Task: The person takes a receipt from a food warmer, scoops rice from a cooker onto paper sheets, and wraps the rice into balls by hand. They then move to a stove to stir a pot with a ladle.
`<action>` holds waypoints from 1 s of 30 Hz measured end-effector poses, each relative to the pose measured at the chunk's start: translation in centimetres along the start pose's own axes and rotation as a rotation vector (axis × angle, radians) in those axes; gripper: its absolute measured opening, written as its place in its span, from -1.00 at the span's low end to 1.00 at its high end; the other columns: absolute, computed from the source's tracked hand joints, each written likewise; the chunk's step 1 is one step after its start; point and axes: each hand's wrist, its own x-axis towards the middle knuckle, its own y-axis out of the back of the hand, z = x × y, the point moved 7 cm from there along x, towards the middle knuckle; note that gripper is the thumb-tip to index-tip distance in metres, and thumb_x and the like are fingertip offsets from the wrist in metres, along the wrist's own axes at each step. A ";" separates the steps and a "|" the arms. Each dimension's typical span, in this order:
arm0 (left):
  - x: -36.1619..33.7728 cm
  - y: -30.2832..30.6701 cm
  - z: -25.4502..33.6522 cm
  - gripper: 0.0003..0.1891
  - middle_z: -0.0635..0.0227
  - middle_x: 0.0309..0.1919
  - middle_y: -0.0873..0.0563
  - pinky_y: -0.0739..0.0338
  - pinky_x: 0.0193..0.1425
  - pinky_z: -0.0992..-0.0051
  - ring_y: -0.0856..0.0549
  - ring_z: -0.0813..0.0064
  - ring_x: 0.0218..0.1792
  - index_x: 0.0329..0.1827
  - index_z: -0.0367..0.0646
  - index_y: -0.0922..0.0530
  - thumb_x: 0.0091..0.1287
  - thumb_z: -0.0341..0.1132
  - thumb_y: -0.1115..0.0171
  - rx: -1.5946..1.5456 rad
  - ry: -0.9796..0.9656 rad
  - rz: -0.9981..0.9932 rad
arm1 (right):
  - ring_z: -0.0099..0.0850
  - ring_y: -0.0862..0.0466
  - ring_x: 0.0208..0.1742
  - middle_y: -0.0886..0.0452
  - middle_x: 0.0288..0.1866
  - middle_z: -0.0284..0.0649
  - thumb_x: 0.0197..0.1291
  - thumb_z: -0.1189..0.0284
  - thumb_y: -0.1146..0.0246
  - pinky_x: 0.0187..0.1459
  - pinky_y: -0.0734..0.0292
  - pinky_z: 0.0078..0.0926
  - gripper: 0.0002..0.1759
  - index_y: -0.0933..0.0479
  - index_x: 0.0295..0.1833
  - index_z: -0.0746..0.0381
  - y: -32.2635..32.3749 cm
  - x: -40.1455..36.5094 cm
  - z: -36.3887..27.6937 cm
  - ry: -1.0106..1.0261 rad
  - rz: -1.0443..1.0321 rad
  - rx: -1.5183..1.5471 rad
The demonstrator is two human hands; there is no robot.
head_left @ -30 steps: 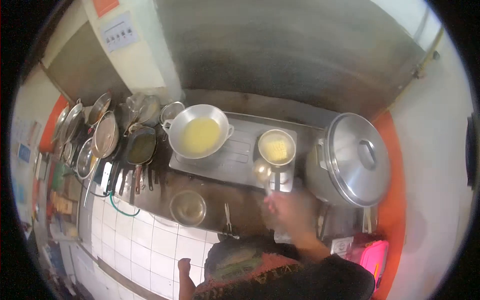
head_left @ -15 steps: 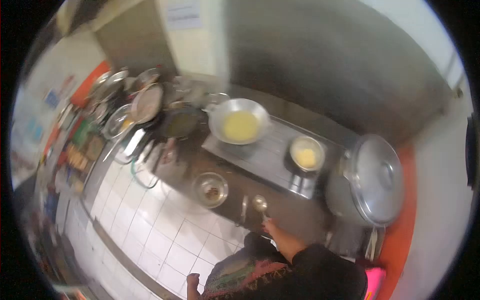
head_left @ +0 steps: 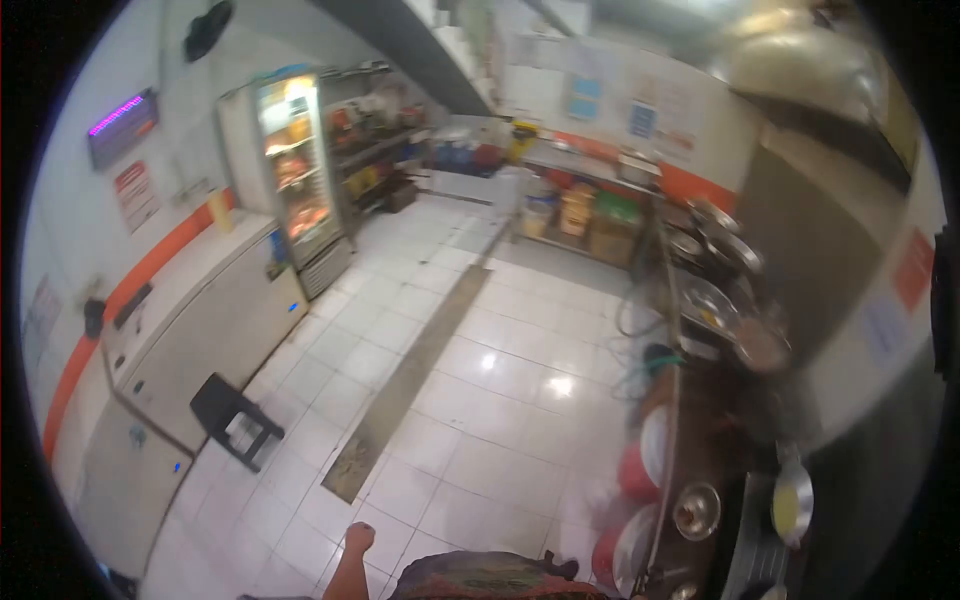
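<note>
Wok [head_left: 796, 474] blurred, its yellow contents [head_left: 786, 512] unclear.

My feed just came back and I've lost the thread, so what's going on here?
The person's left hand is curled over the tiled floor, with nothing visible in it; the right hand is out of view. At the right, a wide pan with yellow contents sits on the stove, and a metal bowl stands on the counter beside it.

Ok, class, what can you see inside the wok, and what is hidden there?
Yellow liquid is visible in the wok. It covers the bottom, which cannot be made out.
</note>
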 end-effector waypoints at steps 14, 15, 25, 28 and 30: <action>2.7 1.5 -16.7 -0.69 0.27 -0.04 -0.81 -0.64 0.15 0.23 -0.75 0.18 0.03 -0.11 0.02 -0.80 0.26 -0.11 -0.18 -0.277 0.294 -0.234 | -0.35 -0.58 0.04 -0.63 0.10 -0.02 0.35 0.10 -0.22 0.00 -0.50 -0.27 -0.40 -0.47 0.37 0.22 -55.7 -20.1 -13.3 0.226 -0.872 -0.523; 2.7 1.1 -17.0 -0.69 0.25 -0.02 -0.81 -0.63 0.16 0.22 -0.75 0.17 0.04 -0.11 0.02 -0.80 0.26 -0.13 -0.17 0.063 0.050 -0.258 | -0.35 -0.58 0.06 -0.63 0.10 -0.02 0.35 0.09 -0.22 0.02 -0.49 -0.27 -0.40 -0.47 0.37 0.22 -59.4 -21.7 -13.5 0.238 -0.918 -0.554; -8.3 7.5 -33.7 -0.61 0.04 0.03 -0.76 -0.58 0.19 0.12 -0.72 0.00 0.08 -0.04 -0.13 -0.76 0.24 -0.14 -0.12 -0.282 0.913 0.040 | -0.32 -0.57 0.21 -0.61 0.19 0.04 0.32 0.01 -0.24 0.18 -0.47 -0.23 -0.34 -0.48 0.39 0.20 -95.9 -45.7 -13.5 0.485 -1.398 -0.960; -11.8 8.3 -33.3 -0.59 0.01 0.04 -0.75 -0.59 0.17 0.11 -0.72 -0.01 0.08 -0.04 -0.16 -0.76 0.24 -0.12 -0.11 -0.646 1.239 0.406 | -0.31 -0.57 0.26 -0.60 0.22 0.06 0.32 -0.01 -0.24 0.23 -0.47 -0.22 -0.32 -0.48 0.40 0.19 -106.0 -56.6 -11.5 0.608 -1.520 -1.033; -12.0 6.8 -32.6 -0.59 0.01 0.04 -0.75 -0.59 0.17 0.10 -0.71 -0.02 0.08 -0.02 -0.17 -0.75 0.25 -0.11 -0.11 -0.719 1.298 0.366 | -0.31 -0.57 0.29 -0.60 0.24 0.07 0.31 -0.03 -0.24 0.26 -0.46 -0.21 -0.31 -0.48 0.40 0.19 -112.2 -63.8 -8.8 0.700 -1.611 -1.038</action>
